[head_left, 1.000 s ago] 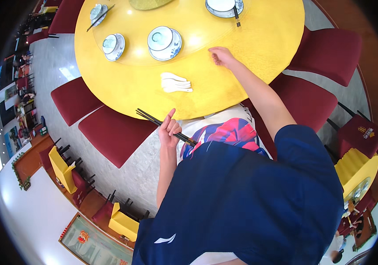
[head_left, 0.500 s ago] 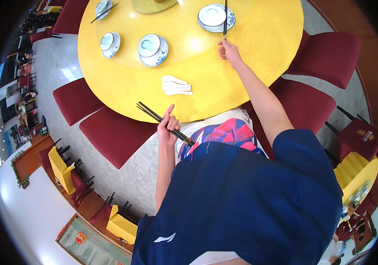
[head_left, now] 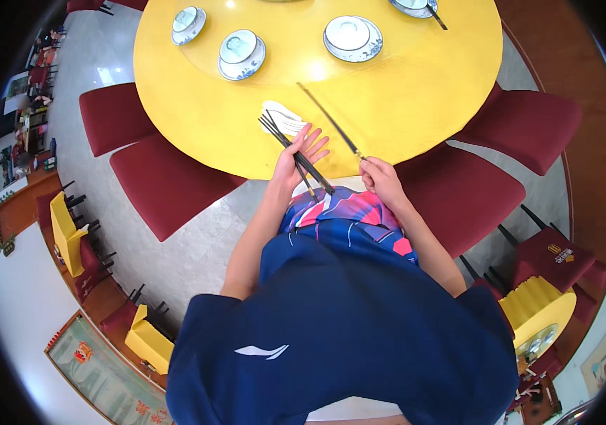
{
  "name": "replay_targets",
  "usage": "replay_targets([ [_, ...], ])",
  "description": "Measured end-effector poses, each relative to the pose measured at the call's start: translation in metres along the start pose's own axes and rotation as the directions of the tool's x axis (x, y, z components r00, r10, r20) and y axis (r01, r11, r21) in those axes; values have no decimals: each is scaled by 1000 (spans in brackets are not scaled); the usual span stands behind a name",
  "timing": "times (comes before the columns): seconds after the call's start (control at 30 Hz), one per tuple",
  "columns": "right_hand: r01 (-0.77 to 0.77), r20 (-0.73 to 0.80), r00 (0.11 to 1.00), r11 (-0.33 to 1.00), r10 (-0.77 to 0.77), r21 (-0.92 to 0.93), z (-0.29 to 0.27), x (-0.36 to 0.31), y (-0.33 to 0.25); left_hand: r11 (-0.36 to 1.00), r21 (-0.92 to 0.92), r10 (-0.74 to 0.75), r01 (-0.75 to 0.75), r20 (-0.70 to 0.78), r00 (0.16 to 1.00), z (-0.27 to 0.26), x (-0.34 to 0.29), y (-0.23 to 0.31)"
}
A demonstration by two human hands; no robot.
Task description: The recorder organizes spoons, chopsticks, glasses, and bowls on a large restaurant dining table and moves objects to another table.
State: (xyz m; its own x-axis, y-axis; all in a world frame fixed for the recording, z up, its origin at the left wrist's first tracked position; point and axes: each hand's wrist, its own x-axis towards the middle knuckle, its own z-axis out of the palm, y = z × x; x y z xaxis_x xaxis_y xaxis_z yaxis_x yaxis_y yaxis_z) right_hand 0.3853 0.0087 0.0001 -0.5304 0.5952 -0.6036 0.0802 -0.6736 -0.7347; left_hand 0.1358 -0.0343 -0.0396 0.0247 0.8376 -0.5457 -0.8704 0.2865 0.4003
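Note:
A bundle of black chopsticks (head_left: 304,168) lies across the palm of my left hand (head_left: 297,157), under the thumb, with the fingers spread. My right hand (head_left: 382,179) pinches the near end of more black chopsticks (head_left: 331,120), slanting away to the left over the table; I cannot tell if it is one or a pair. Just beyond my left hand, white spoons (head_left: 283,119) lie together on the round yellow table (head_left: 416,113), partly behind the bundle. Beyond my right hand stands a white bowl (head_left: 347,32) on a blue-patterned plate (head_left: 364,54).
Two more bowls (head_left: 238,46) (head_left: 185,17) on plates stand at the far left. At the far right, black chopsticks (head_left: 437,17) rest by another plate (head_left: 412,10). Dark red chairs (head_left: 165,188) (head_left: 459,191) flank me at the table's edge.
My right hand has drawn back toward me with the chopsticks, away from the bowl and plate. My left hand has moved in toward it, and its fingers have spread under the bundle.

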Motion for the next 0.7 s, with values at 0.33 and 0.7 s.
replay_targets([
  [0.33,90,203,979,858,17,-506,32,0,-12,982,-176,53,-64,-71,996,35,0,-13],
  [0.7,-23,-281,958,994,53,109,-61,169,-41,922,-341,-72,185,320,945,19,-32,33],
])
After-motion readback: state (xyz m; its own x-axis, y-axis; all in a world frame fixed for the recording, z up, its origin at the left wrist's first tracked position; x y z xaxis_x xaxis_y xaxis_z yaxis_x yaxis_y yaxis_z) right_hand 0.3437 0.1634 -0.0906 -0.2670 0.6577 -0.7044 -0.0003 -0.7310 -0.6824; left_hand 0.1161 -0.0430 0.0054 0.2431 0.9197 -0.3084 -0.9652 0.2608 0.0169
